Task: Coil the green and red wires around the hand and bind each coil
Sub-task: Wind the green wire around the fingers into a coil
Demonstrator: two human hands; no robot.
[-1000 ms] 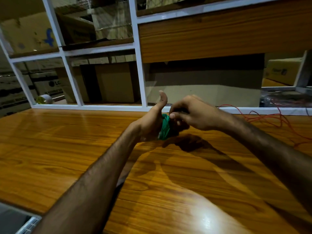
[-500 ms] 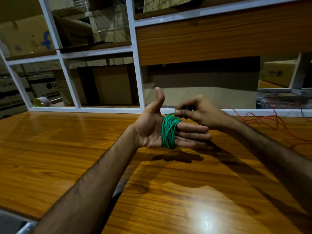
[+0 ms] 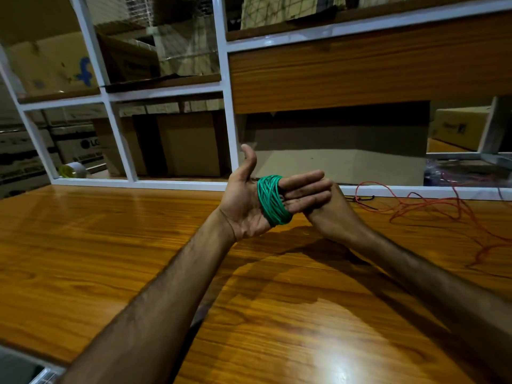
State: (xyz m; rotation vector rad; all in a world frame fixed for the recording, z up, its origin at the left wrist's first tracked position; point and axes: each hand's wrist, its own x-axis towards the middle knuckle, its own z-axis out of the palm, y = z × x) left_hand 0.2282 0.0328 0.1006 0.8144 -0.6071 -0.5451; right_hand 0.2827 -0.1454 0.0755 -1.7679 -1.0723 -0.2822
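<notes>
My left hand (image 3: 242,202) is held above the table with the palm facing me, fingers straight and thumb up. The green wire (image 3: 273,200) sits wound in a thick coil around its four fingers. My right hand (image 3: 336,216) is behind and below the left fingers; only its back and wrist show, and its fingers are hidden. The red wire (image 3: 432,207) lies loose in tangled loops on the table at the right, apart from both hands.
The wooden table (image 3: 110,245) stretches out under both arms. A white-framed glass partition (image 3: 231,128) rises along its far edge, with cardboard boxes (image 3: 191,145) behind it. A roll of tape (image 3: 72,169) lies at the far left. A dark bundle (image 3: 468,173) sits at the far right.
My right hand has dropped from the top of the green coil to behind the left fingers. The left palm has turned more toward me, showing the whole coil.
</notes>
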